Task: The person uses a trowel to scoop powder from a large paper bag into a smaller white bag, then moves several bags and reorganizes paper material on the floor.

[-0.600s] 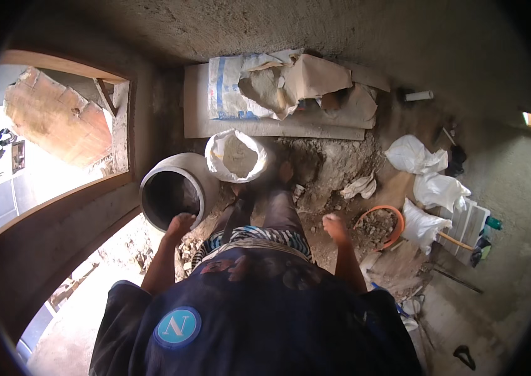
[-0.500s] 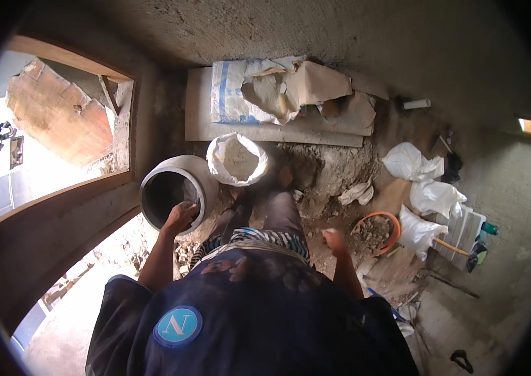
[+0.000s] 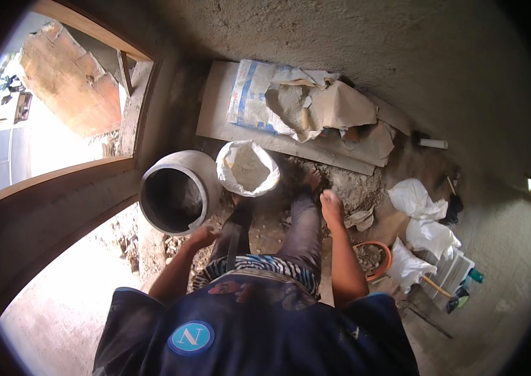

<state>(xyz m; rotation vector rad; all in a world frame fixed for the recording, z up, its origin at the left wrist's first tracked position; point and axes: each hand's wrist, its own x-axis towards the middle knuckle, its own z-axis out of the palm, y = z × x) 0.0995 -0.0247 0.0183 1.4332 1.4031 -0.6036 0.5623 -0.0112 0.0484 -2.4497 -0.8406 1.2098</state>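
- Left hand (image 3: 203,237) is held beside the drum (image 3: 205,182), right hand (image 3: 332,205) near rubble (image 3: 354,188).
- Fingers look curled; any hold cannot be told.
- Rubble is best stepped around.

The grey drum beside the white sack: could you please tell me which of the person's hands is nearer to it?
Left. The left hand is close by the grey drum, at its lower right; the right hand is farther off to the drum's right.
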